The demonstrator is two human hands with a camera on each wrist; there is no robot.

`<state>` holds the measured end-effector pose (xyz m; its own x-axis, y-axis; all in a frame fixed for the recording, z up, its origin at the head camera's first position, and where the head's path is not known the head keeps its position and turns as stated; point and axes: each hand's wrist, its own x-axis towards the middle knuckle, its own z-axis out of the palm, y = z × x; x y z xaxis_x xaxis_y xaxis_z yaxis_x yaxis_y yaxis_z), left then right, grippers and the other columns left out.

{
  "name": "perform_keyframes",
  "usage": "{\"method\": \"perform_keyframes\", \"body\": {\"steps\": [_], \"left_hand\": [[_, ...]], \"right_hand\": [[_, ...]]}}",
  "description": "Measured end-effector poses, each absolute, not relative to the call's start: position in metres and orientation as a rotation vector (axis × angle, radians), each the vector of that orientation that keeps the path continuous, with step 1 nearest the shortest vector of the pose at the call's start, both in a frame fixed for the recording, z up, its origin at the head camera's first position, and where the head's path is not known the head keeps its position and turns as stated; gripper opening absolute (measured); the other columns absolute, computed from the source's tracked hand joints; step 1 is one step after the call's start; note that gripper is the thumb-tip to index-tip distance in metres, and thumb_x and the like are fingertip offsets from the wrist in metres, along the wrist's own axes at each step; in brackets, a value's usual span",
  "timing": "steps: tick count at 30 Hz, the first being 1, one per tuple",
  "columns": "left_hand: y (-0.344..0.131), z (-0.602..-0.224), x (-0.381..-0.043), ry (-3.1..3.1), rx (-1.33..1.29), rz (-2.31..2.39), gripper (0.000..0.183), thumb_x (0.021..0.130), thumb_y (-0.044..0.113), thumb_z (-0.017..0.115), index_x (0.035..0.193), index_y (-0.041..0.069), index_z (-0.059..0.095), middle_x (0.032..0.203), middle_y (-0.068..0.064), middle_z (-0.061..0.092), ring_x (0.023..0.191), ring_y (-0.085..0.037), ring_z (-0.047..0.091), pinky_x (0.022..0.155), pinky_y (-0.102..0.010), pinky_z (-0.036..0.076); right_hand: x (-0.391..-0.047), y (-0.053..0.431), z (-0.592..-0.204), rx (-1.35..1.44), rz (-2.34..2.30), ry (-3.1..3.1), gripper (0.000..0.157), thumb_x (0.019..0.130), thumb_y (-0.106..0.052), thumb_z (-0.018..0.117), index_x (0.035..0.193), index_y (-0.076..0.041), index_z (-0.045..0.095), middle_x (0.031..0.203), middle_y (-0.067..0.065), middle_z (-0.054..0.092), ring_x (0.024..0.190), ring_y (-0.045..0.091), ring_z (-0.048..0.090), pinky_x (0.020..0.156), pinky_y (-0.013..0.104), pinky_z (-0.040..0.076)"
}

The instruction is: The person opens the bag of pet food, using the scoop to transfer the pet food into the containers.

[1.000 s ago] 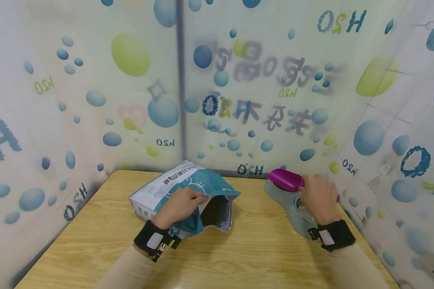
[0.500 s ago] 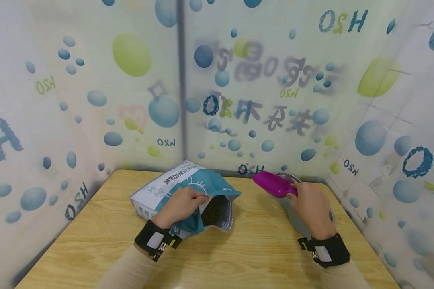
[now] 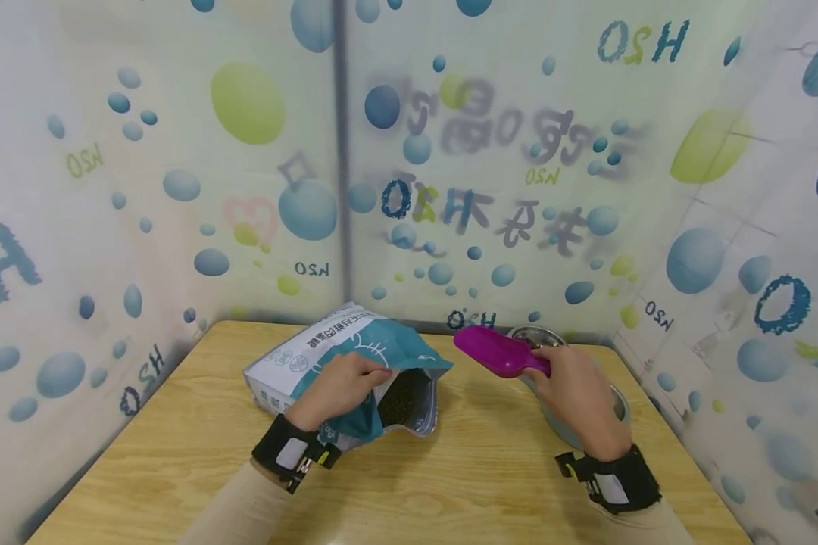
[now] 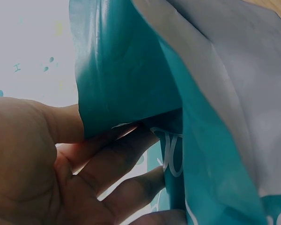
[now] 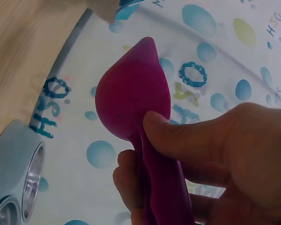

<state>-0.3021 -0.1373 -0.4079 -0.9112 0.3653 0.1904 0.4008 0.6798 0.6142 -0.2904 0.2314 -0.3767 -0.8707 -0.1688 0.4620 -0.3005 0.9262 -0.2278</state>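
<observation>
A teal and white bag (image 3: 327, 341) lies on its side, its mouth facing right with dark kibble (image 3: 398, 401) visible inside. My left hand (image 3: 341, 390) pinches the upper edge of that mouth; in the left wrist view the thumb and fingers hold a folded teal flap (image 4: 126, 79). My right hand (image 3: 579, 390) grips the handle of a magenta scoop (image 3: 494, 352), thumb on top as the right wrist view shows (image 5: 131, 89). The scoop points left toward the bag, in front of the far steel bowl (image 3: 535, 335). The grey double-bowl stand (image 3: 560, 424) lies partly hidden behind the right hand.
Everything stands on a wooden table (image 3: 450, 484). A curtain (image 3: 416, 288) printed with bubbles and letters surrounds its back and sides, close behind the bag and bowls. Black straps with small devices sit on both wrists.
My right hand has carried the scoop left and slightly toward me, away from over the far bowl, uncovering that bowl. The left hand and the bag have stayed put.
</observation>
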Motion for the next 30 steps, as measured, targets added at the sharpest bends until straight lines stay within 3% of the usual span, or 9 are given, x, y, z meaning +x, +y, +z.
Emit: {"method": "perform_keyframes", "body": {"steps": [14, 19, 30], "left_hand": [[-0.138, -0.405, -0.302, -2.839, -0.626, -1.076, 0.041, 0.105, 0.032, 0.056, 0.070, 0.015, 0.069, 0.054, 0.005, 0.032, 0.042, -0.012, 0.035, 0.041, -0.026, 0.027], [-0.138, -0.406, -0.303, -2.841, -0.613, -1.064, 0.036, 0.105, 0.033, 0.057, 0.074, 0.021, 0.071, 0.054, 0.005, 0.032, 0.042, -0.011, 0.034, 0.041, -0.026, 0.027], [-0.138, -0.407, -0.302, -2.837, -0.617, -1.056, 0.034, 0.105, 0.032, 0.057, 0.075, 0.022, 0.070, 0.053, 0.006, 0.032, 0.042, -0.011, 0.033, 0.040, -0.026, 0.027]], "right_hand": [[-0.274, 0.220, -0.362, 0.412, 0.548, -2.750, 0.030, 0.090, -0.026, 0.079, 0.115, -0.011, 0.074, 0.074, -0.004, 0.061, 0.050, 0.014, 0.045, 0.043, 0.030, 0.030], [-0.269, 0.217, -0.358, 0.472, 0.610, -2.798, 0.029, 0.088, -0.025, 0.080, 0.113, -0.011, 0.075, 0.071, -0.006, 0.060, 0.052, 0.013, 0.048, 0.046, 0.030, 0.034], [-0.262, 0.209, -0.358, 0.565, 0.651, -2.886, 0.023, 0.084, -0.021, 0.083, 0.106, -0.016, 0.077, 0.079, -0.010, 0.065, 0.061, 0.011, 0.054, 0.054, 0.031, 0.045]]}}
